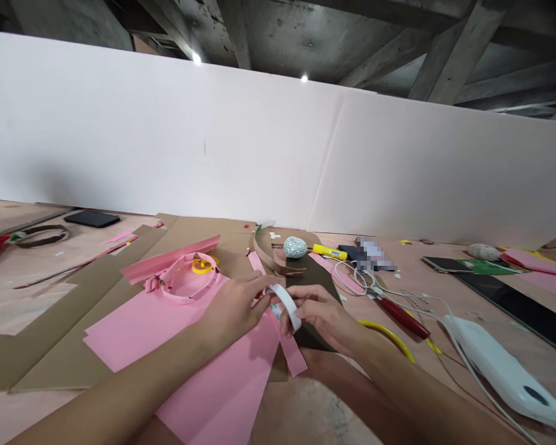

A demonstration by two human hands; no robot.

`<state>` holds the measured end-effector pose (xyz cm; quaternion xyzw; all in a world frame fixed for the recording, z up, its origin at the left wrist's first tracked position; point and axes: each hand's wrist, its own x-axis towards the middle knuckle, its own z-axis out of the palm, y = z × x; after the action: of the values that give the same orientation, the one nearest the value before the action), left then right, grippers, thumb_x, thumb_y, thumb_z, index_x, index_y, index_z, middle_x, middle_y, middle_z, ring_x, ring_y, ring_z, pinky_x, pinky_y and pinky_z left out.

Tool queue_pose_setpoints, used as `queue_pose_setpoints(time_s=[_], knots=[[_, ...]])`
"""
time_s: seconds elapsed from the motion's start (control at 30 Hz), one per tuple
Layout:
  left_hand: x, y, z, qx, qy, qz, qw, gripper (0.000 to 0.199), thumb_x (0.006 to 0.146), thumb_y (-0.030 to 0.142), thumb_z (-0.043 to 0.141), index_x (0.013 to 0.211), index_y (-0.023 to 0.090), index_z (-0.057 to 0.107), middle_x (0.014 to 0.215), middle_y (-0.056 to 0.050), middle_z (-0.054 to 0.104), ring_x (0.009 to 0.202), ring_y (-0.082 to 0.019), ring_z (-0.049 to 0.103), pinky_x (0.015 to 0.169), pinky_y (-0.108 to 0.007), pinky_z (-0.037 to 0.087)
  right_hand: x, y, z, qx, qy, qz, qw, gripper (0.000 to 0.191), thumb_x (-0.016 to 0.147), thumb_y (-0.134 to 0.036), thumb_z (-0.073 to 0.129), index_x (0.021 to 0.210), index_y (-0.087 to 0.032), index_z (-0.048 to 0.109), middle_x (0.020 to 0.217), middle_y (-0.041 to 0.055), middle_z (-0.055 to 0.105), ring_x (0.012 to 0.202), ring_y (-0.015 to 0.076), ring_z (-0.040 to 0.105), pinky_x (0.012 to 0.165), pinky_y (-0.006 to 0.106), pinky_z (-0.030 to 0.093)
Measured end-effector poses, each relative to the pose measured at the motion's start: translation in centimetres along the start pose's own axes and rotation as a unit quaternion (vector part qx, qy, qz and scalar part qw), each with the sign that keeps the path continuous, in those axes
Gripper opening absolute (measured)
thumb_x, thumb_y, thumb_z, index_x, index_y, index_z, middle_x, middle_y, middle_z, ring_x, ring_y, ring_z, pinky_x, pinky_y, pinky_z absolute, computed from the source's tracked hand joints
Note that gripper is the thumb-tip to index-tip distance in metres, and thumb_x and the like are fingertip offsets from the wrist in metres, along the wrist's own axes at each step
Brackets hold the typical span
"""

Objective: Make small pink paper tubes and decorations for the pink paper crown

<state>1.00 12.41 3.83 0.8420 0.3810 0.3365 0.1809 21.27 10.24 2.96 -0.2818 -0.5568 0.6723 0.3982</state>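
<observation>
Before you, the cardboard [194, 228] bears a stack of pink paper [231, 386]; on that lies a pink hoop [185, 301], with a yellow ring [196, 267] showing inside its outline, though you cannot tell whether it sits within the hoop or behind it; the thing you are working with is a white ring [286, 301], a tape roll by its look, smooth and broad-banded, tilted with its outer face turned up toward you; it is between your two hands, over a pink strip [293, 355] that slants across the paper's right edge; your left hand [241, 303] is partly closed, thumb and fingers grasping the ring's upper left side; your right hand [322, 309] is likewise half curled, its fingertips on the ring's lower right edge; a speckled egg-shaped object [295, 247] and a yellow glue stick [330, 251] lie beyond them.
</observation>
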Motion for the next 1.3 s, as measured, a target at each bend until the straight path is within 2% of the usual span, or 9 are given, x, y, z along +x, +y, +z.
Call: queue_pose_setpoints(time_s=[0.23, 0.5, 0.63, 0.8, 0.87, 1.0, 1.13, 1.2, 1.3], knots=[[-0.4, 0.4, 0.1, -0.04, 0.002, -0.077, 0.996, 0.021, 0.089, 0.015, 0.05, 0.097, 0.021, 0.068, 0.066, 0.002, 0.063, 0.059, -0.015, 0.055, 0.058, -0.026, 0.036, -0.6, 0.0, 0.3, 0.006, 0.0, -0.014, 1.0, 0.019, 0.084, -0.02, 0.056, 0.074, -0.014, 0.072, 0.071, 0.0065, 0.07, 0.07, 0.0199, 0.064, 0.073, 0.033, 0.048], [-0.4, -0.3, 0.6, -0.187, 0.01, -0.185, 0.965, 0.006, 0.082, 0.019, 0.051, 0.077, 0.02, 0.053, 0.054, 0.005, 0.055, 0.046, -0.013, 0.052, 0.045, -0.021, 0.034, -0.5, -0.1, 0.4, -0.005, 0.008, -0.034, 0.999, 0.02, 0.075, -0.017, 0.055, 0.083, -0.015, 0.074, 0.065, 0.0047, 0.069, 0.063, 0.0192, 0.061, 0.069, 0.032, 0.046], [-0.2, -1.1, 1.3, -0.272, -0.018, -0.213, 0.938, 0.015, 0.089, 0.033, 0.047, 0.079, 0.021, 0.048, 0.048, 0.007, 0.049, 0.038, -0.012, 0.045, 0.039, -0.021, 0.034, -0.3, -0.2, 0.1, -0.026, 0.001, -0.063, 0.998, 0.025, 0.073, -0.014, 0.055, 0.089, -0.015, 0.074, 0.07, 0.0048, 0.073, 0.069, 0.0194, 0.062, 0.075, 0.033, 0.045], [0.1, -0.9, 1.7, -0.317, -0.078, -0.237, 0.915, 0.014, 0.086, 0.032, 0.043, 0.083, 0.021, 0.049, 0.046, 0.006, 0.05, 0.035, -0.014, 0.045, 0.038, -0.023, 0.035, -0.1, -0.2, -0.4, -0.041, -0.017, -0.093, 0.995, 0.025, 0.077, -0.015, 0.056, 0.093, -0.015, 0.075, 0.071, 0.0038, 0.072, 0.073, 0.0203, 0.065, 0.079, 0.034, 0.046], [0.1, -0.5, 1.4, -0.293, -0.072, -0.225, 0.926, 0.014, 0.086, 0.033, 0.05, 0.087, 0.02, 0.056, 0.052, 0.004, 0.054, 0.041, -0.013, 0.046, 0.042, -0.022, 0.034, -0.2, -0.2, -0.4, -0.041, -0.009, -0.092, 0.995, 0.023, 0.078, -0.016, 0.056, 0.091, -0.015, 0.075, 0.07, 0.0034, 0.072, 0.07, 0.0194, 0.064, 0.08, 0.034, 0.046], [0.2, 0.0, 0.1, -0.123, 0.03, -0.137, 0.982, 0.018, 0.084, 0.027, 0.061, 0.099, 0.021, 0.067, 0.061, 0.005, 0.052, 0.055, -0.013, 0.044, 0.052, -0.023, 0.031, -0.4, -0.1, -0.5, -0.039, 0.002, -0.082, 0.996, 0.021, 0.076, -0.013, 0.055, 0.086, -0.014, 0.074, 0.068, 0.0029, 0.069, 0.066, 0.0179, 0.062, 0.077, 0.033, 0.046], [0.4, 0.3, -0.6, -0.076, 0.033, -0.113, 0.99, 0.017, 0.088, 0.026, 0.056, 0.081, 0.019, 0.07, 0.057, 0.004, 0.046, 0.055, -0.012, 0.041, 0.052, -0.025, 0.028, -0.5, -0.2, -0.6, -0.034, -0.008, -0.073, 0.997, 0.026, 0.074, -0.012, 0.054, 0.089, -0.014, 0.076, 0.069, 0.0037, 0.07, 0.067, 0.0185, 0.062, 0.074, 0.033, 0.047], [0.4, 0.4, -0.3, -0.148, 0.005, -0.154, 0.977, 0.024, 0.091, 0.032, 0.053, 0.076, 0.019, 0.066, 0.058, 0.004, 0.048, 0.053, -0.012, 0.042, 0.05, -0.024, 0.029, -0.5, -0.5, -0.6, -0.029, -0.012, -0.08, 0.996, 0.029, 0.074, -0.012, 0.054, 0.092, -0.014, 0.077, 0.069, 0.0042, 0.071, 0.066, 0.0188, 0.062, 0.074, 0.033, 0.048], [0.3, 0.3, 0.7, -0.302, -0.076, -0.238, 0.92, 0.027, 0.089, 0.039, 0.054, 0.073, 0.018, 0.061, 0.049, 0.004, 0.048, 0.041, -0.011, 0.042, 0.043, -0.024, 0.031, -0.6, -1.2, -0.3, -0.014, -0.011, -0.084, 0.996, 0.032, 0.071, -0.013, 0.055, 0.094, -0.014, 0.077, 0.068, 0.0045, 0.072, 0.064, 0.0188, 0.062, 0.071, 0.033, 0.049]])
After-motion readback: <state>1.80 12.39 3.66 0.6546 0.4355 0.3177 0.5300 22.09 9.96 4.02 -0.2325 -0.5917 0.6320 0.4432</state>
